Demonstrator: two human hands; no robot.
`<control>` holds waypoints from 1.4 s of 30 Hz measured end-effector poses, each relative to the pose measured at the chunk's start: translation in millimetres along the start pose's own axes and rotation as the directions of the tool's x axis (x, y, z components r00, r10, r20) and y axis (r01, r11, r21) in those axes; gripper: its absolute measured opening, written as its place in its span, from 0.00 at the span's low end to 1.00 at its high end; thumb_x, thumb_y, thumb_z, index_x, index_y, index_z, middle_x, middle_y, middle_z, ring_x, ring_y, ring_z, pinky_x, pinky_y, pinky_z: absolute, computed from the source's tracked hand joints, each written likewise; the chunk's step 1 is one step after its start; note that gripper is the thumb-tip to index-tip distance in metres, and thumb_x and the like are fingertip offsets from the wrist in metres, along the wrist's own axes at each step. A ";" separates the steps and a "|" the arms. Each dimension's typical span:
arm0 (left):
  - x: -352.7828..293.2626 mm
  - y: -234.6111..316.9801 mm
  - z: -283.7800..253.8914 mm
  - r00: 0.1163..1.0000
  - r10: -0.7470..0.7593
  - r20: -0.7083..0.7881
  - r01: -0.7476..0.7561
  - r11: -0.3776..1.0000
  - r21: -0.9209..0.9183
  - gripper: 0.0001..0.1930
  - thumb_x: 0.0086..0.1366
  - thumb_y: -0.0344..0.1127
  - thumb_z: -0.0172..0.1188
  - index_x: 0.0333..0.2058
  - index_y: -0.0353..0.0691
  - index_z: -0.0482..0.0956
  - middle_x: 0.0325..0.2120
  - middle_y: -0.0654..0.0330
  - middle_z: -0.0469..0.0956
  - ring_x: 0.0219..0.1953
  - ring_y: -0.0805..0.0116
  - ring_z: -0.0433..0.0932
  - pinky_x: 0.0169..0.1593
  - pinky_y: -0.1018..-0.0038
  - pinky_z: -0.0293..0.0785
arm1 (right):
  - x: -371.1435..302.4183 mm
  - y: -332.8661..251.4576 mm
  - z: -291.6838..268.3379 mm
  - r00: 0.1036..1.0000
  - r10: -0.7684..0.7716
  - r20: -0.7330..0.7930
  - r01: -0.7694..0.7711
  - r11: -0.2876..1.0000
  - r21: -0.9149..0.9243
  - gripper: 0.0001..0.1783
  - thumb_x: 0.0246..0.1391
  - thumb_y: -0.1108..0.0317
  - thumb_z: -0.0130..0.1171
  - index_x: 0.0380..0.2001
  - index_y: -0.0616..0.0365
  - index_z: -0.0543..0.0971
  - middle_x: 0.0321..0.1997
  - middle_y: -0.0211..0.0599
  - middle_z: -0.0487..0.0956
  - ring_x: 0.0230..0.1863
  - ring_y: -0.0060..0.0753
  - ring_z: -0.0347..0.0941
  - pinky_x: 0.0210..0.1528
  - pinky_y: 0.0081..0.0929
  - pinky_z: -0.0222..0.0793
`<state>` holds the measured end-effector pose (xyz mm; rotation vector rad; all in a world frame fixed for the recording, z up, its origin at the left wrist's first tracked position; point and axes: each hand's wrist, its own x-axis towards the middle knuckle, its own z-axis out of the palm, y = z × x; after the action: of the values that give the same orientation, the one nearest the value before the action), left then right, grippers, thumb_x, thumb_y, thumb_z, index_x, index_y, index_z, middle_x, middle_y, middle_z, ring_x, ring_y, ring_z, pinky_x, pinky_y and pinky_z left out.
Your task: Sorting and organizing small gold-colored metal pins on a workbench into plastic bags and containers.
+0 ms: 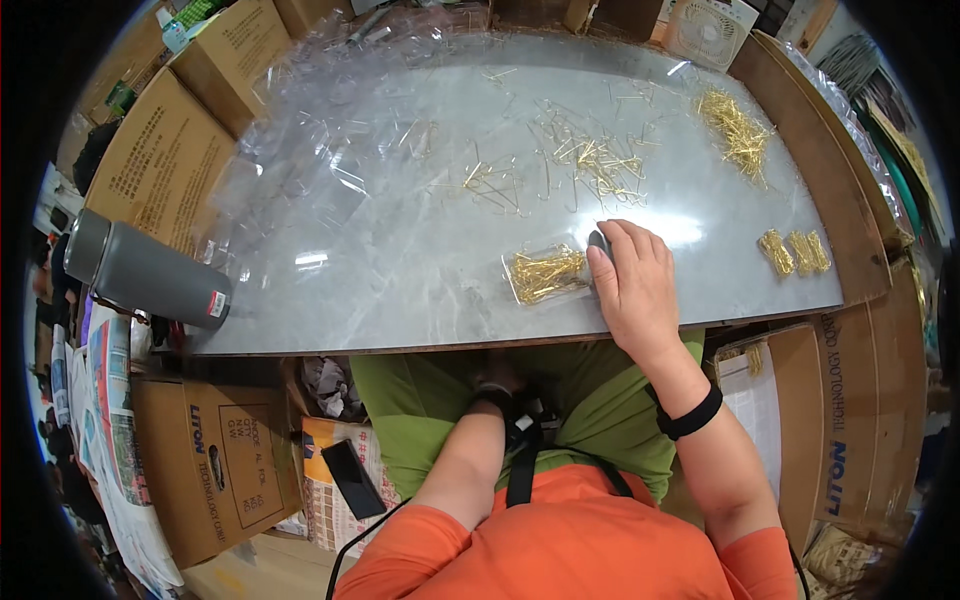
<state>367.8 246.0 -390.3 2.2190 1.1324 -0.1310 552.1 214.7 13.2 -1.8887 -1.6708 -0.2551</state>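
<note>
From my remote seat I take the right hand [632,278] as the centre of the dial, with 12 at the table's far edge. Its fingers lie close together and gently curved, the thumb a little apart, and a dark piece [598,243] shows in the gap between them; I cannot tell how firmly it is gripped. At 9 o'clock, just beside the thumb, a clear pack [511,285] lies on the table [420,270] near the front edge, with a bunch of gold hooks [545,276] in it.

The left hand [499,370] is at 8 o'clock, low by the lap and in shadow under the table edge. I cannot tell what its fingers are doing.

Loose hooks [600,165] lie scattered toward 11 to 12, and a smaller cluster [488,182] sits at 10. A dense gold heap [738,135] is at 1 o'clock, well apart from the hand, and three small bundles [795,253] stand in a row at 3, near the right side. Farther out at 10, I see a spread of clear bags [335,125]. A grey flask [158,272] leans at 9, by the table's left end. A pale fan [708,33] is between 12 and 1, beyond the table. Below the table, at 8, lies a black phone [353,478].
</note>
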 end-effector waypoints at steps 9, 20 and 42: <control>9.7 -36.3 23.1 0.978 0.150 -0.147 -0.132 0.983 0.127 0.51 0.58 0.64 0.61 0.72 0.44 0.52 0.71 0.49 0.57 0.73 0.52 0.54 0.74 0.57 0.52 | 0.5 -1.5 -1.9 1.000 0.005 0.017 -0.005 0.999 -0.034 0.22 0.67 0.55 0.52 0.55 0.60 0.74 0.56 0.44 0.75 0.59 0.51 0.67 0.63 0.45 0.60; 6.0 56.4 -46.0 0.988 0.077 0.135 -0.067 0.995 -0.075 0.36 0.68 0.61 0.51 0.62 0.36 0.68 0.57 0.43 0.72 0.62 0.47 0.69 0.64 0.58 0.64 | 0.4 0.5 -7.9 1.000 0.031 0.001 -0.031 0.997 0.074 0.22 0.69 0.55 0.48 0.55 0.61 0.74 0.56 0.46 0.75 0.59 0.53 0.67 0.63 0.46 0.59; -125.7 182.1 -349.7 0.640 0.429 -0.638 -0.541 0.840 0.022 0.43 0.55 0.36 0.75 0.66 0.33 0.62 0.58 0.47 0.73 0.65 0.43 0.67 0.65 0.56 0.65 | -9.0 7.1 -22.3 0.977 0.103 -0.187 0.011 0.849 0.529 0.16 0.46 0.80 0.62 0.42 0.58 0.81 0.37 0.38 0.83 0.48 0.47 0.75 0.51 0.40 0.68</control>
<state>360.9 283.4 21.7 2.3787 0.7412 0.9741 562.5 194.8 24.3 -1.4275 -1.3717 0.0316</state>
